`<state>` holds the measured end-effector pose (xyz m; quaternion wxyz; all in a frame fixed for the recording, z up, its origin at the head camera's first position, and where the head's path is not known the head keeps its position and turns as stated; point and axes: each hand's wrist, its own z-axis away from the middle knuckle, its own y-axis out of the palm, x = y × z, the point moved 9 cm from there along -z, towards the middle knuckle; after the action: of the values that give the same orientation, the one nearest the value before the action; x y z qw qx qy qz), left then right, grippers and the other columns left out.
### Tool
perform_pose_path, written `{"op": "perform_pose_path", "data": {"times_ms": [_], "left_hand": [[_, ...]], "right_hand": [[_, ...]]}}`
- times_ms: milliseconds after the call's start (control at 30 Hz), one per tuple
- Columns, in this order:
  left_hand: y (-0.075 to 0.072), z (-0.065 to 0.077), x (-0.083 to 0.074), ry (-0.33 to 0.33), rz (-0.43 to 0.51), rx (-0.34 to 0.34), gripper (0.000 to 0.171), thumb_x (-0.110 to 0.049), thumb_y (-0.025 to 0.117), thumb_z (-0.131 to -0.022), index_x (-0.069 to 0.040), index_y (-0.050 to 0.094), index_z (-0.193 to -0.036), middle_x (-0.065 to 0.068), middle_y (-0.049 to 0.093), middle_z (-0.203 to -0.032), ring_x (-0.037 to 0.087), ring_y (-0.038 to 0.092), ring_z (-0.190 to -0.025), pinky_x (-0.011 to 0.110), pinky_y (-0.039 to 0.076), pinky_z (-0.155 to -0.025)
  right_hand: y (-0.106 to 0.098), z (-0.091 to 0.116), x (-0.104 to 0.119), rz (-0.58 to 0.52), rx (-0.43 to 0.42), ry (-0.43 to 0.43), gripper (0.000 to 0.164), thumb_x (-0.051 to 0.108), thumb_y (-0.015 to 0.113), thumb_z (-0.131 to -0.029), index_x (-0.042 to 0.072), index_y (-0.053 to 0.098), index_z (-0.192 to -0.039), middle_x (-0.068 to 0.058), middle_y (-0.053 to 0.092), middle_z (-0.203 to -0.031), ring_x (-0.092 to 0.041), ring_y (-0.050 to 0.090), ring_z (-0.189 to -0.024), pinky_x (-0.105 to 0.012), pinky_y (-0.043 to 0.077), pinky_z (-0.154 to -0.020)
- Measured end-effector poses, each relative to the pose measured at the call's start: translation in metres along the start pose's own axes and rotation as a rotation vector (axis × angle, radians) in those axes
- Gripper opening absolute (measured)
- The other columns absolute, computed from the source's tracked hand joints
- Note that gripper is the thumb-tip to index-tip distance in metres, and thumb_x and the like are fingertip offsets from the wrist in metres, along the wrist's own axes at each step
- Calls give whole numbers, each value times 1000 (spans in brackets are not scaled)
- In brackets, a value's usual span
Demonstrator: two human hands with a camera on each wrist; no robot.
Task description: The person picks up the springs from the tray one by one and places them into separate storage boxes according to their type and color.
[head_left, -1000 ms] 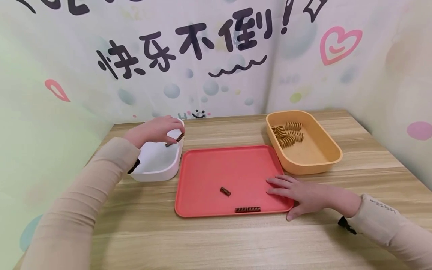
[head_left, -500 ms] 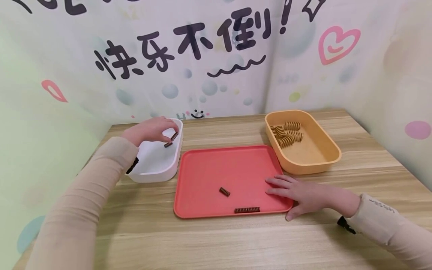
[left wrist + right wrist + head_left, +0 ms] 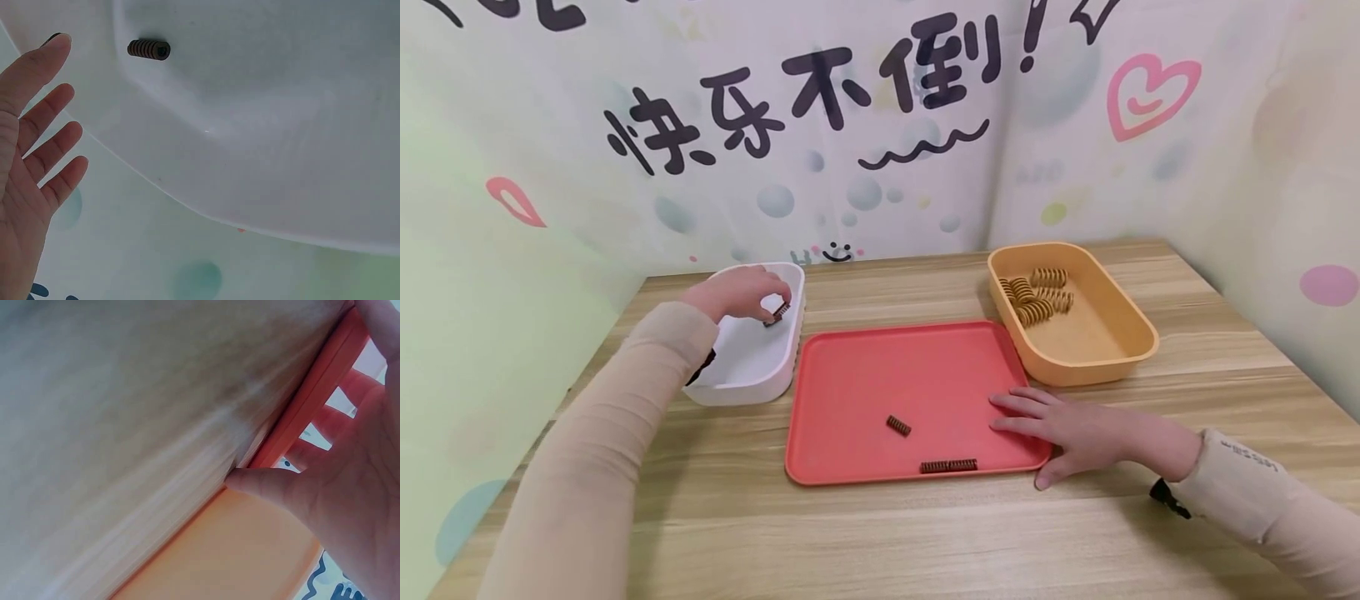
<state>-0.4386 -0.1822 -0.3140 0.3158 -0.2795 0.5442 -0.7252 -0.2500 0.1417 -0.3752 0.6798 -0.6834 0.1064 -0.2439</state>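
Note:
In the head view, my left hand [image 3: 741, 293] is inside the white box [image 3: 741, 393], pinching a small dark-brown coil spring [image 3: 783, 309] between thumb and index finger. In the left wrist view the thumb mostly hides that spring, with only a dark edge showing. Another brown spring [image 3: 149, 49] lies on the box floor. My right hand [image 3: 1075, 429] rests with spread fingers on the right front corner of the red tray [image 3: 917, 367], its thumb against the tray's outer side. One small spring [image 3: 898, 426] lies mid-tray. Two more [image 3: 949, 466] lie end to end along its front rim.
A yellow box [image 3: 1097, 342] stands behind the tray's right side, holding several larger golden springs [image 3: 1036, 312]. The wooden table [image 3: 850, 542] meets a printed cloth [image 3: 880, 183] at the back.
My left hand has moved left and down into the white box with the spring, now close to the spring on the floor. The right hand has stayed in place.

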Motion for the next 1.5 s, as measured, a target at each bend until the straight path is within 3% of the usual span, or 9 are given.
{"op": "perform_pose_path", "data": {"times_ms": [133,500,800,1033,1500], "left_hand": [[6,-4,0,12,-16,23,31,-16,74,-77,-12,63,-105,8,61,-103,26,50,-92,43,42,-87],[17,-9,7,-51,26,82,30,-16,72,-79,-17,62,-107,9,60,-108,26,48,-94,43,41,-87],[28,-13,7,-28,-57,106,29,-11,72,-77,-19,63,-104,9,61,-106,27,50,-90,45,41,-85],[41,-15,18,-106,4,143,33,-12,72,-78,-19,62,-109,10,57,-115,28,48,-96,47,39,-90],[44,-14,20,-79,14,109,33,-6,71,-77,-21,62,-105,11,54,-120,29,46,-102,47,39,-91]], "right_hand": [[1,0,-1,0,3,10,75,61,53,-80,12,43,-136,-14,33,-142,-42,27,-128,-58,29,-96],[1,2,-3,-4,13,27,76,62,53,-79,13,43,-136,-14,32,-143,-42,26,-128,-59,29,-96],[0,1,-2,-29,31,36,75,62,52,-80,12,43,-136,-14,32,-143,-43,25,-128,-59,28,-97],[0,0,-2,-14,32,31,76,63,51,-80,12,43,-136,-14,32,-143,-42,26,-128,-59,29,-96],[1,-1,-3,-13,26,28,76,62,51,-79,11,44,-135,-16,32,-143,-43,26,-128,-60,29,-97]]}}
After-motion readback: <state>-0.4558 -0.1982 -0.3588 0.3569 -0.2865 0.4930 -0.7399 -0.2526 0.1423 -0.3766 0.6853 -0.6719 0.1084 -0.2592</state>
